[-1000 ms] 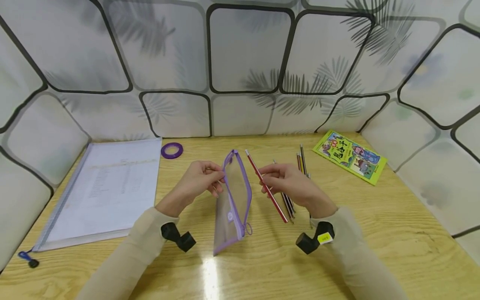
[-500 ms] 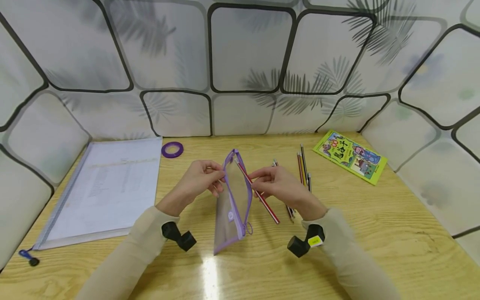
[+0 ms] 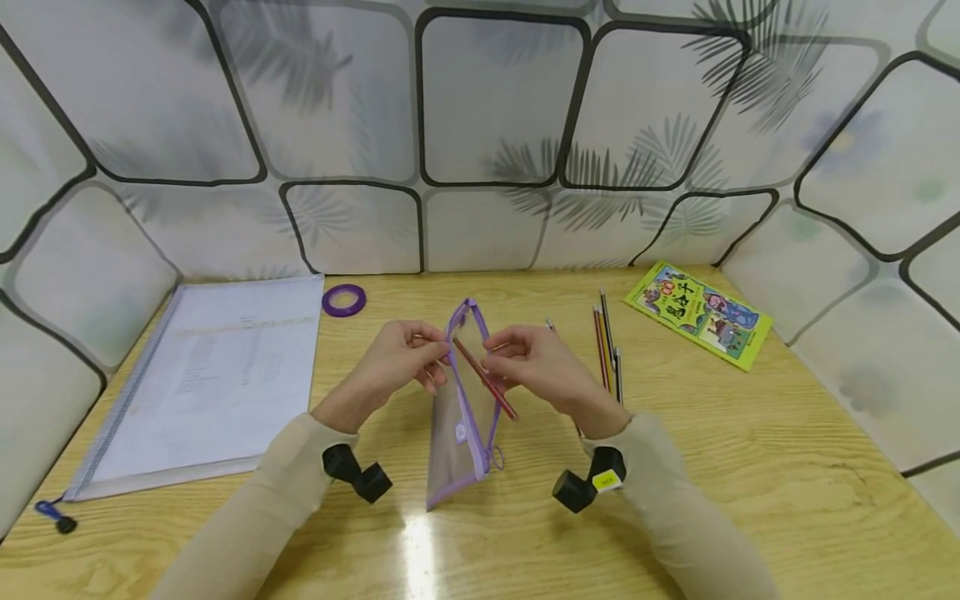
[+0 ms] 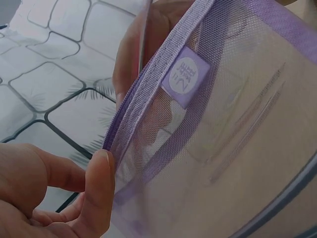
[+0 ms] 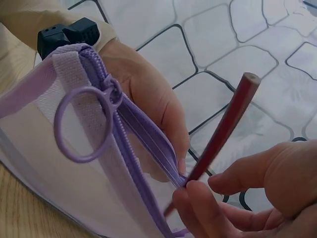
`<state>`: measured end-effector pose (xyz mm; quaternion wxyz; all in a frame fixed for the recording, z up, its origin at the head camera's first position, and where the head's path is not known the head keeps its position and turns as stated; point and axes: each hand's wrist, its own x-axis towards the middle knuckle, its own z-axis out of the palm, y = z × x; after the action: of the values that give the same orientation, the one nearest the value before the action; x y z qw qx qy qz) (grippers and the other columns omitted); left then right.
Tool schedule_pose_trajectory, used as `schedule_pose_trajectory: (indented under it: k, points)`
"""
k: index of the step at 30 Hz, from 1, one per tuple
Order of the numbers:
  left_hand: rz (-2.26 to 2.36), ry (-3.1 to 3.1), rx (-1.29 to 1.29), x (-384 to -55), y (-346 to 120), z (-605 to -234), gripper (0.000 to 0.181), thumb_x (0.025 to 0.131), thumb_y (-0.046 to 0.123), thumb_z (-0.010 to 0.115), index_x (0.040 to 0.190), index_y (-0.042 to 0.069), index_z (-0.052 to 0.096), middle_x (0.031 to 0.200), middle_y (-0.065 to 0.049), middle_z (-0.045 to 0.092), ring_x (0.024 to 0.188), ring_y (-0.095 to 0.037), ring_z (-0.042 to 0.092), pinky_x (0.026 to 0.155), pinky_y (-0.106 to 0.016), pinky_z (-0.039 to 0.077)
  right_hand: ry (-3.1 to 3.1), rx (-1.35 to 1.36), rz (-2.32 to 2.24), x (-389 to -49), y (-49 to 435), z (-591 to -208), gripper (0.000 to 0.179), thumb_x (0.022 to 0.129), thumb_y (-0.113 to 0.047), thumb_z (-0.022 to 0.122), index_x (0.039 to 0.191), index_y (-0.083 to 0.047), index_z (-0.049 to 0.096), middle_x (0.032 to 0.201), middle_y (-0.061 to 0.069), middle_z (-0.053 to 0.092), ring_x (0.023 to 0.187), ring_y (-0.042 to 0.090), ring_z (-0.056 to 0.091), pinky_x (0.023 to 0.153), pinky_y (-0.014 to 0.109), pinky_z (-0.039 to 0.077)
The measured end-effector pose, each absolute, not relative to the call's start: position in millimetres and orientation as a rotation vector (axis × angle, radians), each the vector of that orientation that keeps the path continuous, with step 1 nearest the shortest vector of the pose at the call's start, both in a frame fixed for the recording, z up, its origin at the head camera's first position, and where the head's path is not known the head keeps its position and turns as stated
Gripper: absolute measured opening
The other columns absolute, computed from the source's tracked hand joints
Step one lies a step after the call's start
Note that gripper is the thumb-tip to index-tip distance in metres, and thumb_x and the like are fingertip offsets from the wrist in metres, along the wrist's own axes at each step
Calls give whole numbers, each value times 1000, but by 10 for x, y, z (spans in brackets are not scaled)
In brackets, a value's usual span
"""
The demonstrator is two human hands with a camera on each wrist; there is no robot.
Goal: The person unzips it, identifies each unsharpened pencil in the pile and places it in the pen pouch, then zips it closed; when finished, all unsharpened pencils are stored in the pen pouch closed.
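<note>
A purple-edged mesh zip pouch [image 3: 455, 462] stands upright with its zip undone and its mouth spread apart. My left hand [image 3: 393, 362] pinches the left edge of that mouth; the left wrist view shows thumb and fingertip at the zip band. A red pencil [image 3: 489, 385] slants through the opening, one end inside the pouch and the other sticking out toward the front right. My right hand [image 3: 540, 371] holds it between thumb and fingers, right at the pouch's right edge. In the right wrist view the blunt end of the pencil [image 5: 225, 124] points up, clear of the fingers.
Several pencils [image 3: 609, 346] lie on the wooden table beyond my right hand, some partly hidden by it. A purple tape roll [image 3: 344, 301] and a spiral-bound stack of paper [image 3: 225, 383] are at left. A green picture booklet [image 3: 701, 314] lies at back right.
My right hand has moved left with the red pencil, from beside the pouch to its mouth, and the pencil's far end has gone inside. The left hand and pouch have stayed put.
</note>
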<state>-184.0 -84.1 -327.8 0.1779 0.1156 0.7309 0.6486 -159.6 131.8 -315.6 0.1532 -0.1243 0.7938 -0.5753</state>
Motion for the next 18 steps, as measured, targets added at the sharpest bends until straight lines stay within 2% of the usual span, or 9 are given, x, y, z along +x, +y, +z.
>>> schedule_pose_trajectory:
  k: [4,8,18]
  points:
    - [1833,2081,321,-1842,-846,-3278,20,97,4,51,109,-12,55,74,-1,64,54,-9,60,50,-25,54,2233,-376,-1672,-1597,1287,-3157,34,96,-6,56,123,14,49,111,31,61,86,22,69,79,36,59]
    - [1824,2090,319,-1842,-850,-3279,19,97,4,51,108,-12,55,74,-1,64,55,-9,61,51,-26,55,2225,-414,-1664,-1584,1295,-3153,33,97,-6,55,123,14,50,111,31,60,88,26,69,80,38,59]
    - [1832,2084,325,-1853,-849,-3289,20,97,3,52,109,-12,55,77,-6,65,55,-8,61,50,-26,54,2208,-453,-1666,-1581,1330,-3137,33,97,-4,55,123,15,48,110,32,59,84,16,68,79,35,59]
